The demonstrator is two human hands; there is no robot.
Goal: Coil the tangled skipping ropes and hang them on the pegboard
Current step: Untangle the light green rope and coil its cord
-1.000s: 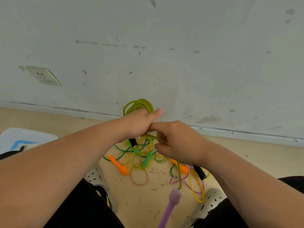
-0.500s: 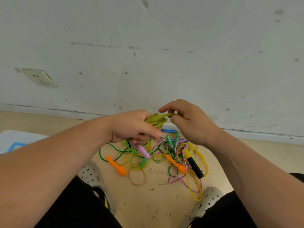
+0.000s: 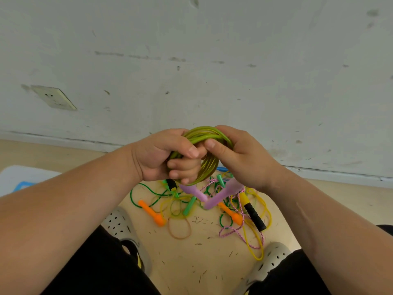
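Olive-green rope coil (image 3: 210, 167) being held above floor (image 3: 191, 265), near wall (image 3: 212, 81); left hand (image 3: 161, 158) clamping grip round bundled loops, right hand (image 3: 246, 160) pinching coil's top; purple handles (image 3: 221, 196) showing just beneath; tangled ropes (image 3: 240, 222) lying on floor below

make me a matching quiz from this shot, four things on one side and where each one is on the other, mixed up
Things
1. green rope coil
2. socket
3. black handle
4. rubber band

Places
a. low on the wall, far left
b. on the floor, right side of the rope pile
c. gripped by the left hand and the right hand
d. on the floor, at the pile's near edge

Pairs: 1-c, 2-a, 3-b, 4-d
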